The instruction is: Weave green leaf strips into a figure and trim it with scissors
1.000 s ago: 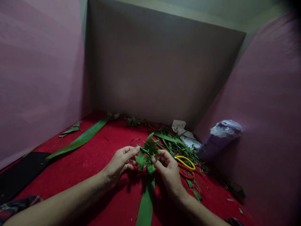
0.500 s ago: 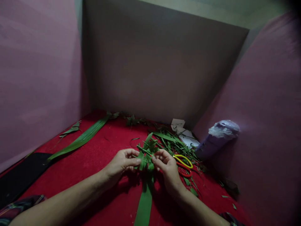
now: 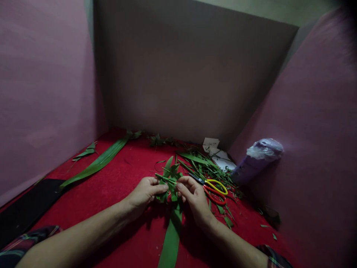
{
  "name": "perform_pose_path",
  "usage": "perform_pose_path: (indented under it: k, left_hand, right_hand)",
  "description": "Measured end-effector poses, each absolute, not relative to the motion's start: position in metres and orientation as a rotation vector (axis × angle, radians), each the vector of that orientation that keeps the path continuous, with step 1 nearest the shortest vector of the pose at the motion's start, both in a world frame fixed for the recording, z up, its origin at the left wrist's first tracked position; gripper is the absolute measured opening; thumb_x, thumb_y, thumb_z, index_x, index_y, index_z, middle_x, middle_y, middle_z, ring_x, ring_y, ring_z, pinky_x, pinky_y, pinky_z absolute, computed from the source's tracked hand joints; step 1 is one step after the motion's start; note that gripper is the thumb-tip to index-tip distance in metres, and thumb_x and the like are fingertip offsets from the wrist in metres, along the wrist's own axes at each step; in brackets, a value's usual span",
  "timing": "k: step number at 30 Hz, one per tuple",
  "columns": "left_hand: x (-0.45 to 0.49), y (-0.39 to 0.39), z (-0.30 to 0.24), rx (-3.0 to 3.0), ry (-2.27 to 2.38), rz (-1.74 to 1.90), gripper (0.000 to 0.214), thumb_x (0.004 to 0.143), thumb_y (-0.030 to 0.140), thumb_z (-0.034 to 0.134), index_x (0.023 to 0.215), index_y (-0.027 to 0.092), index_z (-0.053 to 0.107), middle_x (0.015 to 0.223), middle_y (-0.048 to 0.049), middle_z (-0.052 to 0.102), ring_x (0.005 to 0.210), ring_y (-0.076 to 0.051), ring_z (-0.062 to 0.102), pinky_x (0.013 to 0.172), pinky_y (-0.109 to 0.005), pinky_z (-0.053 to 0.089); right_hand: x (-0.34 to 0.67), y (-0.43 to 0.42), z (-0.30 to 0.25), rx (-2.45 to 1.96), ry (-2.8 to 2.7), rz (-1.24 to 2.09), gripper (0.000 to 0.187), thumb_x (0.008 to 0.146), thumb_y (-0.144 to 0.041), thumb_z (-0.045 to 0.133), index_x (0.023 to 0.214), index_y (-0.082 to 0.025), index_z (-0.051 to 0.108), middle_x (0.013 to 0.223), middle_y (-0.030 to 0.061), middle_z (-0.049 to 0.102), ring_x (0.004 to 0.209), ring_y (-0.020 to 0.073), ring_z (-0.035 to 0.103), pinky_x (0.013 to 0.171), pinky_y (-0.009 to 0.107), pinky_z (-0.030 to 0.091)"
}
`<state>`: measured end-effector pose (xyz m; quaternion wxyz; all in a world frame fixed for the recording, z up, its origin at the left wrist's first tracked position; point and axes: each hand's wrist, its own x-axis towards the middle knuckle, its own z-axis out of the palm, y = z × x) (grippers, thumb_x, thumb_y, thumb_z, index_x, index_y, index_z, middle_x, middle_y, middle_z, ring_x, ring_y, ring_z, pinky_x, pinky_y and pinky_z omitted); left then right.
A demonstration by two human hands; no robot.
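Note:
A small bunch of green leaves and stems (image 3: 167, 179) is held low in the middle of the view, above the red cloth. My left hand (image 3: 147, 193) pinches its left side between thumb and fingers. From the right, my right hand (image 3: 193, 195) is closed with its fingertips on a stem of the same bunch. Beneath the hands a long green leaf strip (image 3: 171, 234) runs toward me; whether it joins the bunch is hidden. Scissors (image 3: 216, 190) with one yellow and one red handle lie right beside my right hand, their dark blades pointing away.
Cut stems and leaves (image 3: 212, 171) are heaped behind the scissors, near white papers (image 3: 221, 160). A purple plastic-wrapped object (image 3: 259, 158) leans by the right pink wall. At left lie a long leaf (image 3: 97, 163) and a black flat thing (image 3: 30, 208) on the red cloth (image 3: 131, 160).
The bunch and both hands have shifted slightly left, and the bunch has turned a little. More of the scissors, including the blades, now shows beside my right hand.

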<state>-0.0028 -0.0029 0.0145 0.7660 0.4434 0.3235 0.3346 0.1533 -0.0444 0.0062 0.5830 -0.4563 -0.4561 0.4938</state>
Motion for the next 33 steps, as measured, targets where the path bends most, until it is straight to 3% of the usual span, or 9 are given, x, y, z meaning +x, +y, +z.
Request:
perform_pose_path:
  k: [4, 10, 24, 29, 33]
  left_hand:
    - [-0.003, -0.002, 0.013, 0.964, 0.739, 0.759, 0.026, 0.065, 0.026, 0.068, 0.082, 0.007, 0.065, 0.076, -0.0120, 0.069, 0.065, -0.019, 0.064, 0.064, -0.028, 0.048]
    - [-0.003, -0.003, 0.016, 0.923, 0.628, 0.728, 0.030, 0.065, 0.026, 0.068, 0.088, 0.007, 0.066, 0.082, -0.0136, 0.069, 0.074, -0.022, 0.065, 0.070, -0.030, 0.048]
    - [-0.001, -0.006, 0.009, 0.773, 0.707, 0.772, 0.025, 0.063, 0.028, 0.070, 0.074, 0.005, 0.068, 0.069, -0.0126, 0.069, 0.060, -0.018, 0.063, 0.061, -0.025, 0.048]
    - [-0.001, -0.006, 0.012, 0.790, 0.729, 0.755, 0.025, 0.065, 0.031, 0.068, 0.073, 0.007, 0.066, 0.066, -0.0100, 0.067, 0.057, -0.016, 0.062, 0.059, -0.026, 0.048]
    - [-0.002, -0.001, 0.016, 0.827, 0.747, 0.816, 0.027, 0.068, 0.036, 0.064, 0.072, 0.010, 0.063, 0.064, -0.0055, 0.064, 0.052, -0.012, 0.057, 0.053, -0.023, 0.045]
  right_hand:
    - [0.152, -0.044, 0.006, -1.043, -1.004, 1.241, 0.031, 0.063, -0.023, 0.069, 0.088, -0.016, 0.052, 0.068, -0.0034, 0.054, 0.060, 0.0096, 0.049, 0.055, 0.020, 0.037]
    - [0.151, -0.044, 0.005, -0.997, -1.005, 1.299, 0.031, 0.060, -0.018, 0.070, 0.085, -0.017, 0.051, 0.060, -0.0059, 0.051, 0.053, 0.0083, 0.046, 0.050, 0.020, 0.036]
    - [0.147, -0.046, 0.009, -1.086, -1.026, 1.245, 0.032, 0.063, -0.026, 0.071, 0.088, -0.017, 0.052, 0.067, -0.0035, 0.055, 0.060, 0.0100, 0.050, 0.055, 0.021, 0.038]
    - [0.152, -0.042, 0.010, -1.189, -1.086, 1.161, 0.024, 0.069, -0.036, 0.065, 0.065, -0.015, 0.054, 0.053, -0.0033, 0.052, 0.049, 0.0085, 0.043, 0.046, 0.020, 0.031]
    - [0.156, -0.038, 0.008, -1.179, -1.078, 1.162, 0.027, 0.068, -0.038, 0.065, 0.061, -0.015, 0.054, 0.051, -0.0033, 0.051, 0.046, 0.0075, 0.039, 0.046, 0.020, 0.030]
